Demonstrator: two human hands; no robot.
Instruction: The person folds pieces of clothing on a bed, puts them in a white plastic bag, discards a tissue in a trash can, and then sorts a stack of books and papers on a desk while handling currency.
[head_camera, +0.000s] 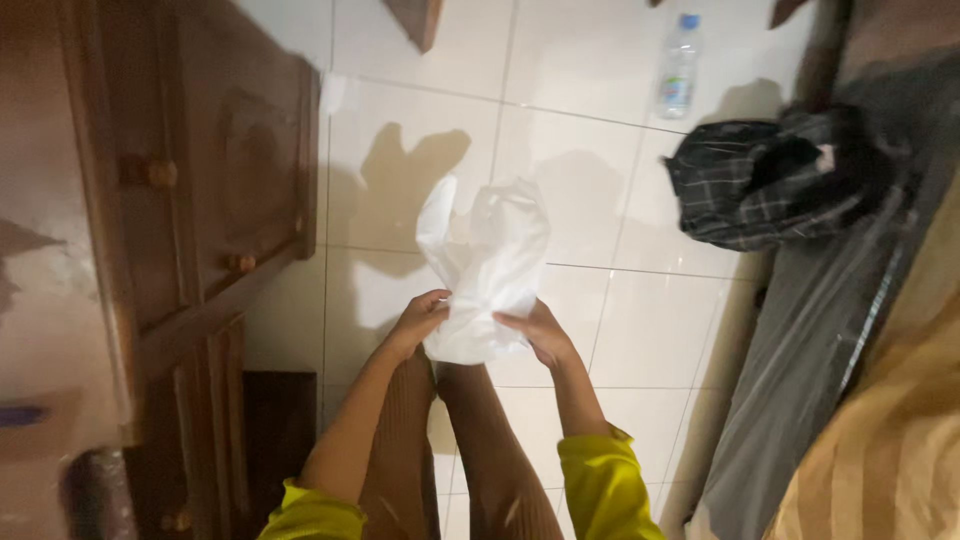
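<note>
Each grip is closed on the white plastic bag (487, 268): left hand (418, 321) and right hand (538, 333) pinch its lower edge, held above the tiled floor (650, 330). It looks light, limp and slippery, so bunched edges probably give the surest hold.

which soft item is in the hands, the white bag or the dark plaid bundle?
The white plastic bag: left hand and right hand both grip its lower part. The dark plaid bundle lies untouched on the tiled floor, off to the right.

cabinet (150, 250) cut off left, blurred

Thin white plastic bag (487, 265), glossy floor tiles (580, 170)
</note>
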